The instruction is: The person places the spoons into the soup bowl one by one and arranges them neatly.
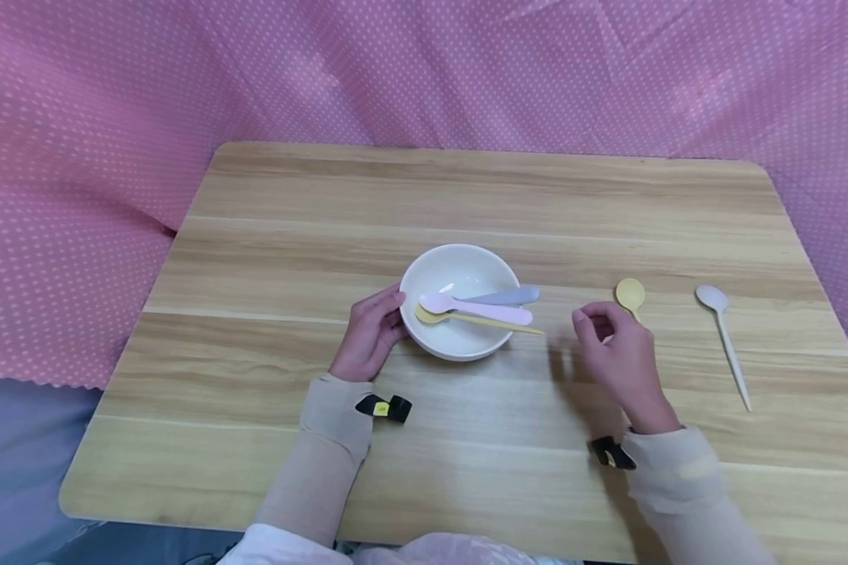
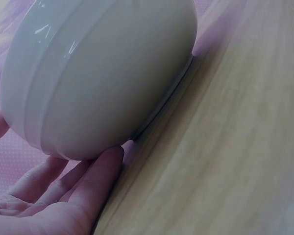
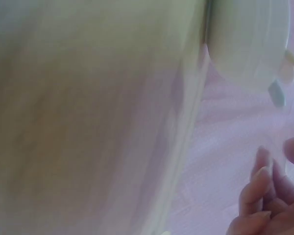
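Note:
A white bowl (image 1: 466, 347) stands near the middle of the table. My left hand (image 1: 369, 336) holds it from the left, thumb at the rim and fingers against its lower side, as the left wrist view shows. Three spoons lean in the bowl with their handles over the right rim: a blue-grey one (image 1: 512, 296), a pink one (image 1: 498, 313) and a yellow one (image 1: 491, 320). Right of the bowl, my right hand (image 1: 618, 353) hovers with loosely bent fingers and nothing between them. Just beyond it lies another yellow spoon (image 1: 630, 293), its handle mostly hidden by the hand.
Farther right on the wooden table (image 1: 290, 275) lies a pale spoon (image 1: 728, 341), its handle toward me. A pink dotted cloth (image 1: 424, 71) hangs behind the table and along its sides. Dark straps with small devices sit at both wrists.

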### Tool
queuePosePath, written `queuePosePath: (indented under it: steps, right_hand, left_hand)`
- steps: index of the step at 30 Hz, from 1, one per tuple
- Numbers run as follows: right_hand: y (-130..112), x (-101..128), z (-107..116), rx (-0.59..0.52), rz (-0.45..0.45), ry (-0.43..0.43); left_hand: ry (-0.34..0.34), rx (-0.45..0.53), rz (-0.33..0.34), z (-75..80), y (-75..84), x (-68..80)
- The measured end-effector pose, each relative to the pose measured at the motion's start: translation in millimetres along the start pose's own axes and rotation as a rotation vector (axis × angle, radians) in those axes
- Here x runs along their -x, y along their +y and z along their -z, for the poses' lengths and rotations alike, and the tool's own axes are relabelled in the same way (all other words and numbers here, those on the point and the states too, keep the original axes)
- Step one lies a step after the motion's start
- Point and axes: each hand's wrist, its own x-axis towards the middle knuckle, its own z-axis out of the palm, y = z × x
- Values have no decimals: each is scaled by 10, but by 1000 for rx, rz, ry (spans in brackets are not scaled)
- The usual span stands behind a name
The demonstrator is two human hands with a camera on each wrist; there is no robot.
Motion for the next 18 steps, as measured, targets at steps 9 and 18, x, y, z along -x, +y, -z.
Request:
queuePosePath:
  steps: [9,18]
  right_hand:
    - [214,27,204,114,-73,-51]
    - [463,40,473,231,-113,-134]
  left_hand:
    - [5,0,2,8,6,17]
    - [-1,7,8,0,6,8]
